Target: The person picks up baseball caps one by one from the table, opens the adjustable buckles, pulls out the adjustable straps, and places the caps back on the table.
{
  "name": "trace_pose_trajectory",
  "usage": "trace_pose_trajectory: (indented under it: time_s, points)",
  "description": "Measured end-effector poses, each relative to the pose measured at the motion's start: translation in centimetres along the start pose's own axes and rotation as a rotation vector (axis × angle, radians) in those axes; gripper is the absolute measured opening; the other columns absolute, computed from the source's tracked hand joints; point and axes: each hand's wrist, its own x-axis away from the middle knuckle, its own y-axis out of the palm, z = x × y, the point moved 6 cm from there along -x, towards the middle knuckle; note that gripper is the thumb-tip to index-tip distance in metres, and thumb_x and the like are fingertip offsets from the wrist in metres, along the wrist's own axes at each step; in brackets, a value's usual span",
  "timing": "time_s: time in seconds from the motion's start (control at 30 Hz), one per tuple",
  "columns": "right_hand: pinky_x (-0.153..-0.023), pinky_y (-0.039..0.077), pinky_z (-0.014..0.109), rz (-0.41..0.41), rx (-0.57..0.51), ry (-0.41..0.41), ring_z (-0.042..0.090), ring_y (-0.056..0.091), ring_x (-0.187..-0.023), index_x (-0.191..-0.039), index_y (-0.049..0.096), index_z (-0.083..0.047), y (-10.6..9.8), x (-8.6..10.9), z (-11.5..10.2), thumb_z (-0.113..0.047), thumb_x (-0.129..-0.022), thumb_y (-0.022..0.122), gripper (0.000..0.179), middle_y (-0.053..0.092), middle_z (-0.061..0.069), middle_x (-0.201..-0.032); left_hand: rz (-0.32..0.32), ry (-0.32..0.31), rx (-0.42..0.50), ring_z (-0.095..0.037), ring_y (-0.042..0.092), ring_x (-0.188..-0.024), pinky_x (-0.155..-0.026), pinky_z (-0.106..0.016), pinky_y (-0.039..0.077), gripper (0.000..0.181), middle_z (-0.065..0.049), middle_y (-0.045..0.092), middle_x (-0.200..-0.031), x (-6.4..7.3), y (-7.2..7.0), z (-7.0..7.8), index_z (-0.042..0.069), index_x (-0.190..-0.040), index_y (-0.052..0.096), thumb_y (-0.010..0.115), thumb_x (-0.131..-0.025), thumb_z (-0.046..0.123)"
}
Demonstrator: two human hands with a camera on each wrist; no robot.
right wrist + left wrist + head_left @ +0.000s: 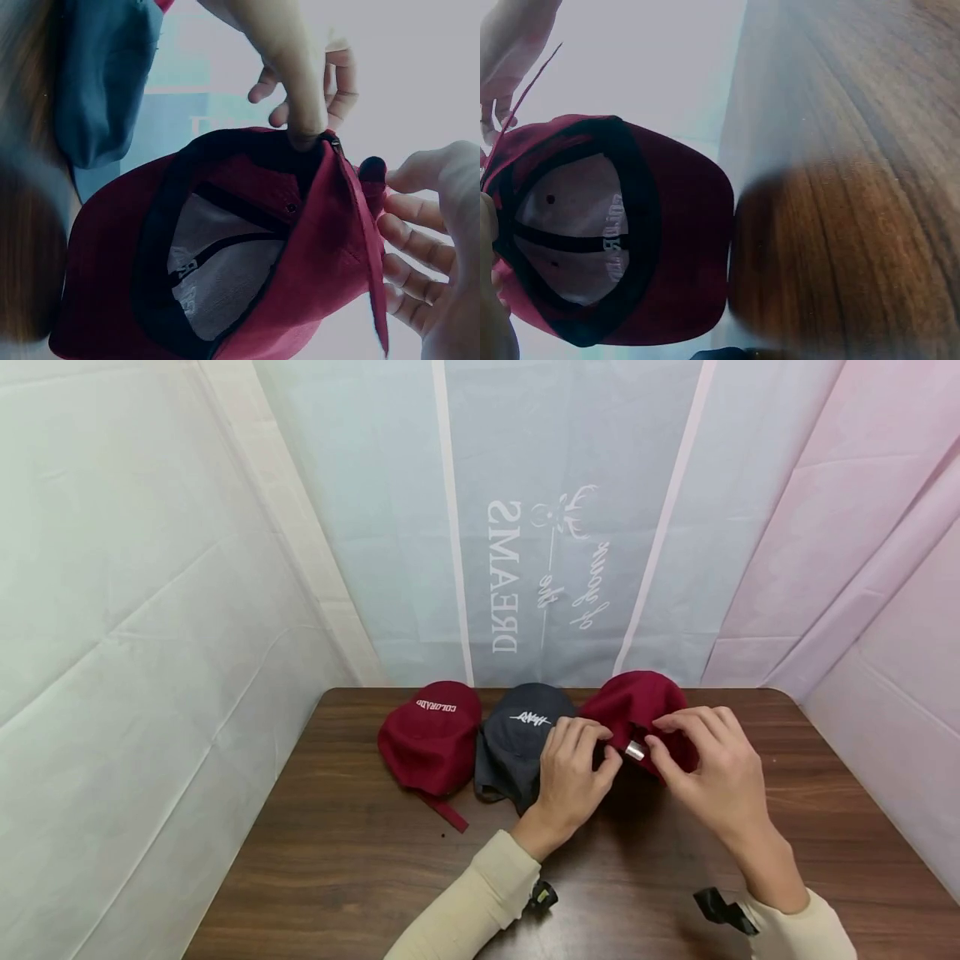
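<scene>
A dark red cap [637, 697] stands tipped at the table's back right, its brim down and its dark-lined inside [570, 225] facing the wrist cameras. My left hand [573, 768] pinches its back edge, with the thumb pressed at the opening in the right wrist view. My right hand [712, 764] holds the back of the cap with thumb and fingertips, beside a silver buckle [634, 750]. A thin red strap [367, 255] runs from the back edge, its end loose. To the left sit a dark grey-blue cap [525, 727] with white lettering and another red cap [431, 735] marked COLORADO.
The three caps stand side by side along the back of the brown wooden table [322, 860]. Behind it hangs a pale blue cloth [547, 443] with mirrored lettering. White cloth walls [150, 610] close off the sides. A small dark speck lies in front of the COLORADO cap.
</scene>
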Motion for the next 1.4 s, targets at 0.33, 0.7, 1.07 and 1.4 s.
trace_pose_trajectory:
  time_s: [0.33,0.7,1.07,1.4]
  points:
    - [-0.085,0.045,0.050,-0.061,0.156,-0.154,0.043,0.058,-0.094,-0.112,0.071,0.005,0.9,1.1,-0.7,-0.051,-0.100,0.056,0.059,0.071,0.022,-0.111,-0.002,-0.018,0.040,-0.015,0.063,-0.090,-0.080,-0.024,0.054,0.023,-0.001,0.070,-0.101,-0.7,-0.7,-0.3,0.011,-0.103,0.075,0.081,-0.082,0.005]
    - [-0.073,0.045,0.052,0.122,0.166,-0.262,0.045,0.058,-0.079,-0.097,0.076,0.003,0.5,1.0,-1.8,-0.028,-0.095,0.058,0.036,0.072,0.024,-0.098,0.044,0.034,0.051,-0.017,0.062,-0.095,-0.081,-0.026,0.053,0.016,-0.002,0.068,-0.105,-1.9,-1.9,-0.1,0.012,-0.105,0.080,0.075,-0.089,0.010]
    - [-0.063,0.038,0.040,0.251,0.107,-0.223,0.042,0.057,-0.071,-0.097,0.081,0.003,-0.7,0.1,-2.5,-0.019,-0.093,0.060,0.031,0.070,0.024,-0.088,0.075,0.106,0.084,-0.017,0.065,-0.096,-0.083,-0.027,0.055,0.015,-0.004,0.071,-0.105,-3.1,-3.2,0.3,0.011,-0.105,0.080,0.074,-0.091,0.009]
    - [-0.069,0.040,0.031,0.080,0.026,-0.098,0.032,0.061,-0.084,-0.101,0.081,0.001,0.5,0.9,-0.4,-0.025,-0.091,0.064,0.033,0.071,0.019,-0.096,-0.020,0.050,0.152,-0.012,0.066,-0.087,-0.075,-0.017,0.054,0.016,-0.004,0.068,-0.103,-2.2,-2.8,-0.8,0.009,-0.108,0.078,0.073,-0.093,0.007]
